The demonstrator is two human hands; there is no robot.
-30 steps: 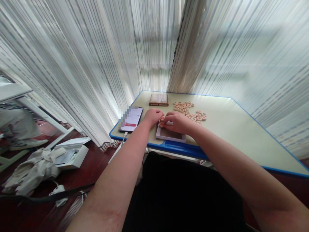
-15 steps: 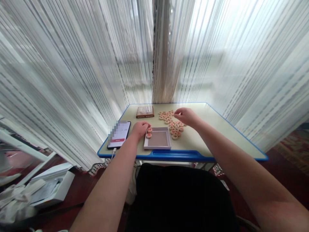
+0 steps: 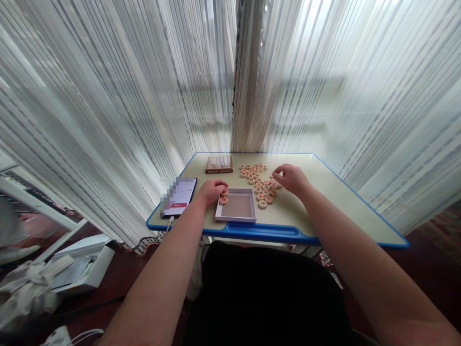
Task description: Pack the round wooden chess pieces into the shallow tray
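My left hand (image 3: pixel 213 191) is at the upper left corner of a shallow white box tray (image 3: pixel 253 206), fingers curled down and closed over a round wooden Chinese chess piece (image 3: pixel 224 192). Just in front of it, a second piece with a red character (image 3: pixel 224 200) sits along the tray's left side. The rest of the tray's floor is bare. My right hand (image 3: pixel 292 179) hovers at the right edge of the loose Chinese chess pieces (image 3: pixel 265 187), its thumb and fingertips pinched at a pale piece (image 3: pixel 272 176). The fingers hide part of that piece.
A flat brown box with a printed lid (image 3: pixel 219 164) lies at the back left of the table (image 3: pixel 334 202). A phone (image 3: pixel 180 197) with a charging cable lies to the left. Striped string curtains (image 3: pixel 144 96) hang behind. On the floor at left stands an open white box (image 3: pixel 86 269).
My right hand has shifted right and slightly nearer, from the far pieces to the right side of the cluster. My left fingers now cover more of the upper piece in the tray.
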